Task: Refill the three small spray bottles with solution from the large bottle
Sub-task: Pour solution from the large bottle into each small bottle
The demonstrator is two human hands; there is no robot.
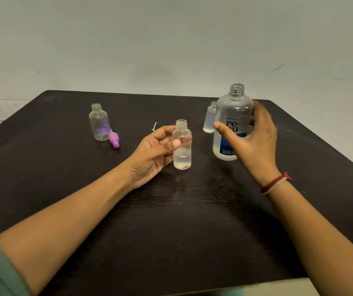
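Note:
My left hand (156, 153) grips a small clear bottle (182, 144) standing upright at the table's middle, uncapped, with a little liquid at the bottom. My right hand (254, 137) wraps around the large uncapped solution bottle (233, 116), which has a blue and white label; thumb in front, fingers behind. A second small bottle (211, 117) stands just behind the large one, partly hidden. A third small bottle (98, 121) with a purple print stands open at the left, with a purple spray cap (114, 139) lying beside its base.
The dark wooden table (171, 210) reaches to a pale wall at the back. A thin white tube (154, 126) lies behind my left hand. A red thread band sits on my right wrist (275, 183).

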